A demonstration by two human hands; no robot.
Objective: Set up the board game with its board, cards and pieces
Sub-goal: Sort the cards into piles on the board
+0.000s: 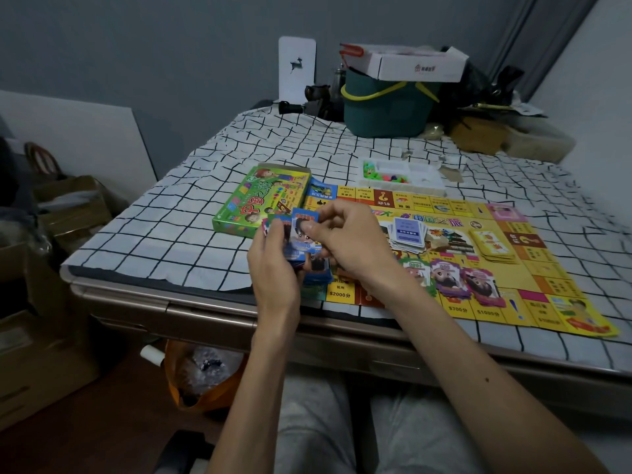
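Cloth in a black check covered the bench (171, 241), and on its near right part we had the yellow board (547, 275) spread flat, one corner reaching the near edge. Just beside the board's left edge lay the green game box (260, 200), and touching its far edge stood the white tray (420, 172) of coloured pieces. On the board sat the piles: a blue-backed pile (407, 234) near the middle, a yellow pile (492, 246) towards the right edge, and purple stacks (448, 278) along the near edge, with a green stack (419, 270) just beside them. Our left hand (277, 265) gripped a thick stack of blue cards (304, 234) above the board's near left corner, curled round it. Our right hand (349, 237) pinched the top card, thumb and fingers (328, 213) clamped on it. Another blue stack (319, 268) lay on the board beneath.

We judged the sorting to be under way, with most piles laid out. The risk lay in the grip: the held stack looked fanned and loose, so a hasty pull on one card could spill the rest over the near edge. Our right forearm also hung close above the green and purple stacks, and a low sweep could scatter them.
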